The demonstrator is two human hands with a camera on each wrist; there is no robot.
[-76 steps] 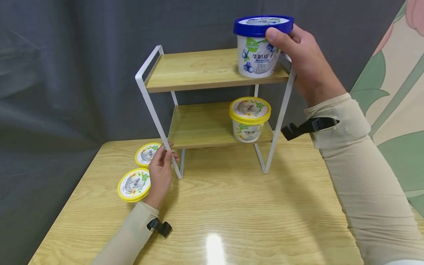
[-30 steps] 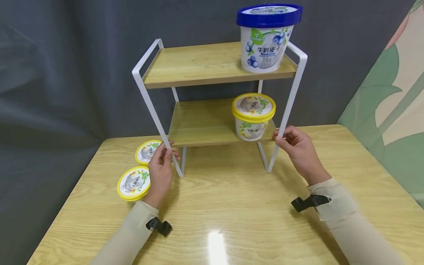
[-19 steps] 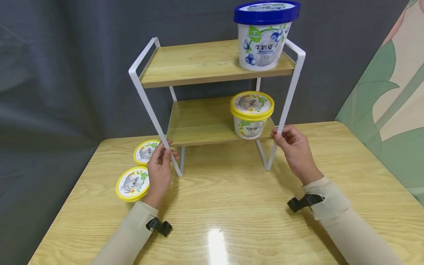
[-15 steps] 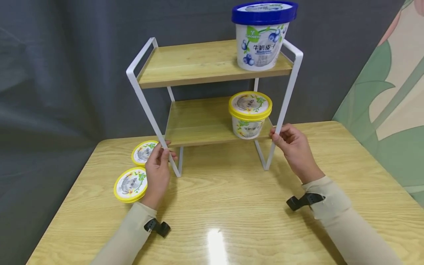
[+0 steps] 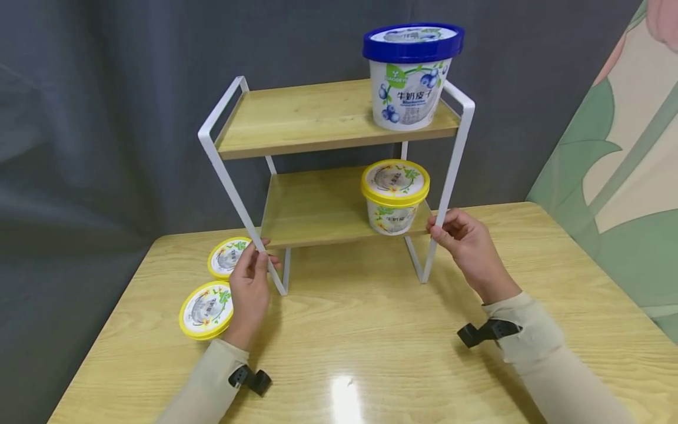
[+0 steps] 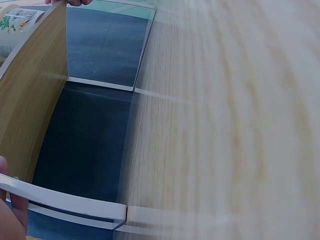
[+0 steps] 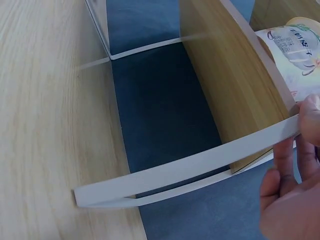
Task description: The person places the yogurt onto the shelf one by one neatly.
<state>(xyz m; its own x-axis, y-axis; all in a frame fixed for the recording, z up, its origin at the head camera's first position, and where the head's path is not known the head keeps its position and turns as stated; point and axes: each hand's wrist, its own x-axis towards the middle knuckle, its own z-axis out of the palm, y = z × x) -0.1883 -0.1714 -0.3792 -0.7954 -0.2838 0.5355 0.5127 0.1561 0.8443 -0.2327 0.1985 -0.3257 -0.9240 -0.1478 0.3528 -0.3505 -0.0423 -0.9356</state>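
A two-tier rack [image 5: 312, 122] with wooden shelves and a white metal frame stands on the table. My left hand [image 5: 249, 303] grips its front left leg beside the lower shelf, the thumb in front. At the same height on the other side, my right hand [image 5: 471, 250] pinches the front right leg [image 7: 200, 162]. A white tub with a blue lid [image 5: 410, 91] and blueberry print sits at the right of the upper shelf. Below it, a yellow-lidded tub [image 5: 394, 200] occupies the right end of the lower shelf [image 5: 318, 206].
Left of the rack, two more yellow-lidded tubs, a front one [image 5: 203, 309] and a rear one [image 5: 225, 257], are on the wooden table [image 5: 339, 335], partly behind my left hand. A dark curtain [image 5: 106, 118] hangs behind, with a floral panel [image 5: 609, 176] at right.
My right hand has let go of the blue-lidded tub on the upper shelf and moved down to the front right leg. The left hand keeps its grip. The head view shifts slightly.
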